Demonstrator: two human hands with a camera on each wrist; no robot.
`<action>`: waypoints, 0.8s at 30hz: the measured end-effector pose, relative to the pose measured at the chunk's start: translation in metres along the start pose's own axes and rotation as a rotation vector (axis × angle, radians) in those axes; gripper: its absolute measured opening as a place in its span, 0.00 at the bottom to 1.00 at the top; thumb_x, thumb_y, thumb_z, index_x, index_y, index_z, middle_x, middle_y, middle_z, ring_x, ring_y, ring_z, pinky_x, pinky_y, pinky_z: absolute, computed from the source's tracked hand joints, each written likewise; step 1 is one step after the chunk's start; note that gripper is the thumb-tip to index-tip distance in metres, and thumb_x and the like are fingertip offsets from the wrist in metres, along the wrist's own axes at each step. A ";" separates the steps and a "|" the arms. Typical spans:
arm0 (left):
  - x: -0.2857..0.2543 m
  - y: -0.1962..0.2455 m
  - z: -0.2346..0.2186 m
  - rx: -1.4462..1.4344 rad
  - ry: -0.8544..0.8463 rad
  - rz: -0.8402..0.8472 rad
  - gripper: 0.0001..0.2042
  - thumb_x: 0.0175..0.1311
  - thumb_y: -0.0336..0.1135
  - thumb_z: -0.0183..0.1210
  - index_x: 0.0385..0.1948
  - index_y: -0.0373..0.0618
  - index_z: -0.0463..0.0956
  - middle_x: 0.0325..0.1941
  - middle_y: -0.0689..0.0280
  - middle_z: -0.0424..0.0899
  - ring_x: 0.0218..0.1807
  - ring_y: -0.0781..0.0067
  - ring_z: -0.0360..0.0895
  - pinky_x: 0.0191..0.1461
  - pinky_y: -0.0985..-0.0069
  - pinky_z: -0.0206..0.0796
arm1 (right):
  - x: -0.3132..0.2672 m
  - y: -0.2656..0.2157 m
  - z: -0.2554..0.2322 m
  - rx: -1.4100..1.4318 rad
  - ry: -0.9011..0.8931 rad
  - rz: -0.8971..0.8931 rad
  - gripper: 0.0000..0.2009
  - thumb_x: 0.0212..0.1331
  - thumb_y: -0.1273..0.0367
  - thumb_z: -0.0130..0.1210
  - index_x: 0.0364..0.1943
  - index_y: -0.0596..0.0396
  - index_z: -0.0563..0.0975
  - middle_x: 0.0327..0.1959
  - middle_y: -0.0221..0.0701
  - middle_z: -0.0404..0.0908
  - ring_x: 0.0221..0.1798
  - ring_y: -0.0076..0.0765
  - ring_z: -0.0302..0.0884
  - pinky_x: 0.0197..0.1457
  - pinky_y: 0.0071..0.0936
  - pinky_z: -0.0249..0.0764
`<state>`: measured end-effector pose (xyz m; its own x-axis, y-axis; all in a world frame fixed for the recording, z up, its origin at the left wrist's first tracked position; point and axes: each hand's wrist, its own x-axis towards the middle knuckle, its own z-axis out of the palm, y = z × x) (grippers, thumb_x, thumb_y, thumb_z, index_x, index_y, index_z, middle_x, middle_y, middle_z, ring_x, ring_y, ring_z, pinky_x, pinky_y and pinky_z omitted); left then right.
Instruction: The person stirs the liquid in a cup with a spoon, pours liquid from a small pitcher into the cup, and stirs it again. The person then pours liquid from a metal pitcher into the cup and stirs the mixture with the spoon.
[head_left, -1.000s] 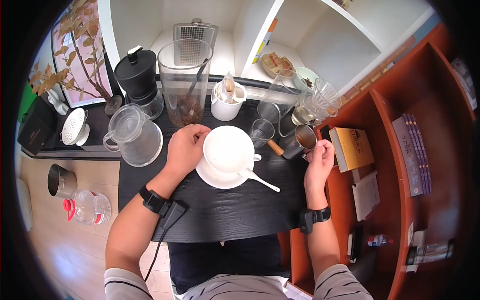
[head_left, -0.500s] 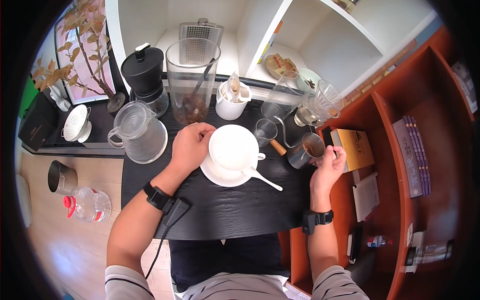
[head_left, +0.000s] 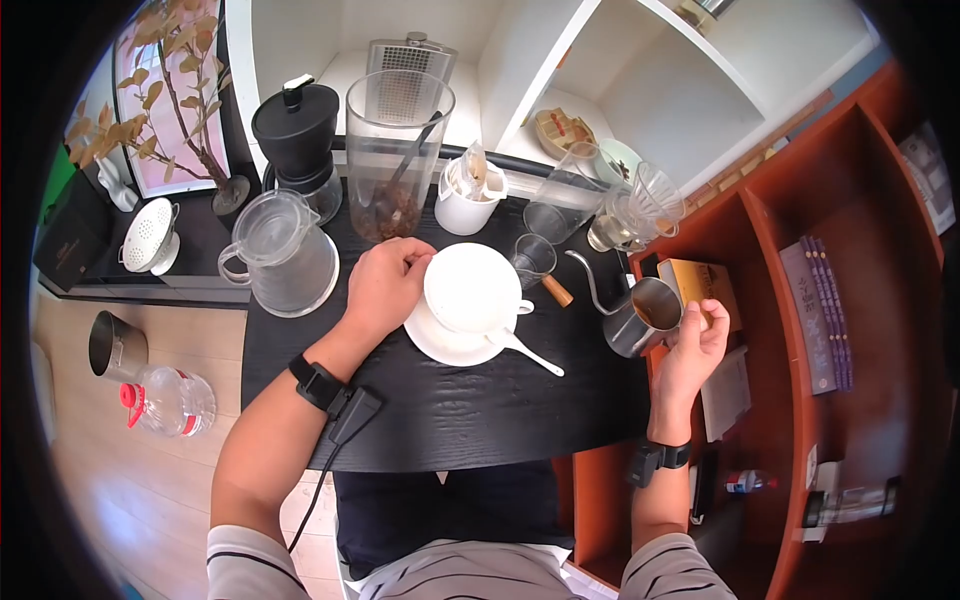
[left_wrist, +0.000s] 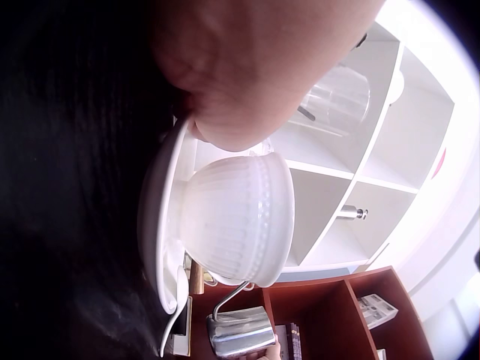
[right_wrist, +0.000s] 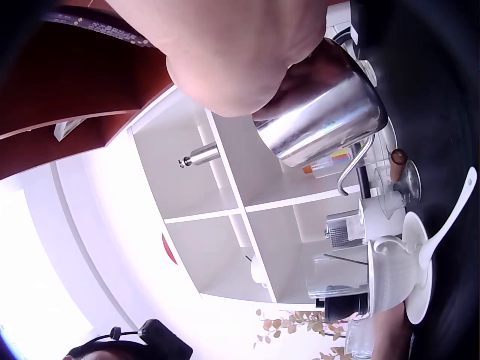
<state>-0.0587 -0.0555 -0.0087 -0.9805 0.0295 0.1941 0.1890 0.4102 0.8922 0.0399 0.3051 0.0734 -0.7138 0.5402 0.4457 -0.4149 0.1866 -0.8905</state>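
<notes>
My right hand [head_left: 688, 350] grips the handle of a steel gooseneck kettle [head_left: 630, 328], brownish inside, raised at the table's right side with its thin spout toward the middle. In the right wrist view the kettle [right_wrist: 330, 112] hangs above the dark tabletop. A white cup [head_left: 472, 290] with ribbed sides stands on a white saucer [head_left: 440, 347] in the middle of the table. A white spoon [head_left: 535, 355] lies on the saucer, its handle sticking out to the right. My left hand [head_left: 385, 288] pinches the saucer's left rim beside the cup; its fingertips are partly hidden.
Behind the cup stand a tall clear vase [head_left: 398, 160], a white mug [head_left: 468, 200], and a small wood-handled glass [head_left: 533, 258]. A glass jug [head_left: 285, 255] and black grinder [head_left: 293, 130] stand left. A glass dripper [head_left: 650, 205] is back right, near the red-brown bookshelf [head_left: 770, 230].
My right hand has carried the kettle to the right, away from the small wood-handled glass. The left hand keeps its place at the saucer, while the whole head view shifts slightly.
</notes>
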 end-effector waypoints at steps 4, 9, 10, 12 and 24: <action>0.000 0.002 0.000 0.016 0.007 0.007 0.08 0.69 0.34 0.64 0.41 0.45 0.90 0.36 0.59 0.91 0.36 0.59 0.88 0.42 0.64 0.76 | 0.006 -0.006 -0.003 -0.033 -0.005 -0.037 0.07 0.79 0.74 0.56 0.52 0.51 0.71 0.21 0.15 0.70 0.21 0.08 0.58 0.26 0.17 0.50; 0.000 0.001 -0.001 0.008 0.001 -0.004 0.08 0.69 0.34 0.64 0.41 0.45 0.90 0.36 0.59 0.91 0.35 0.59 0.87 0.42 0.64 0.76 | 0.014 -0.018 0.001 -0.105 0.008 -0.063 0.07 0.79 0.75 0.56 0.53 0.52 0.71 0.21 0.14 0.67 0.22 0.08 0.56 0.27 0.16 0.51; 0.000 0.001 0.000 0.010 0.000 -0.004 0.08 0.69 0.34 0.64 0.41 0.46 0.90 0.36 0.59 0.91 0.36 0.59 0.88 0.42 0.64 0.77 | 0.015 -0.021 0.001 -0.127 0.006 -0.064 0.07 0.79 0.74 0.56 0.54 0.53 0.71 0.21 0.14 0.67 0.23 0.08 0.56 0.27 0.16 0.51; 0.000 0.001 -0.001 0.010 -0.002 -0.005 0.08 0.69 0.34 0.64 0.41 0.46 0.90 0.36 0.59 0.91 0.36 0.59 0.88 0.42 0.63 0.77 | 0.018 -0.026 0.003 -0.151 0.003 -0.064 0.08 0.79 0.74 0.56 0.54 0.53 0.71 0.21 0.14 0.67 0.23 0.08 0.56 0.28 0.16 0.52; 0.000 0.000 0.000 0.030 -0.001 0.019 0.08 0.72 0.31 0.64 0.44 0.39 0.89 0.34 0.61 0.92 0.33 0.73 0.86 0.40 0.73 0.76 | 0.034 -0.042 0.011 -0.197 -0.066 -0.109 0.08 0.78 0.75 0.56 0.54 0.55 0.72 0.22 0.14 0.67 0.25 0.08 0.58 0.30 0.16 0.55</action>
<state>-0.0587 -0.0556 -0.0084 -0.9768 0.0382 0.2105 0.2058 0.4371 0.8755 0.0269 0.3065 0.1269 -0.7088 0.4540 0.5398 -0.3786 0.4008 -0.8343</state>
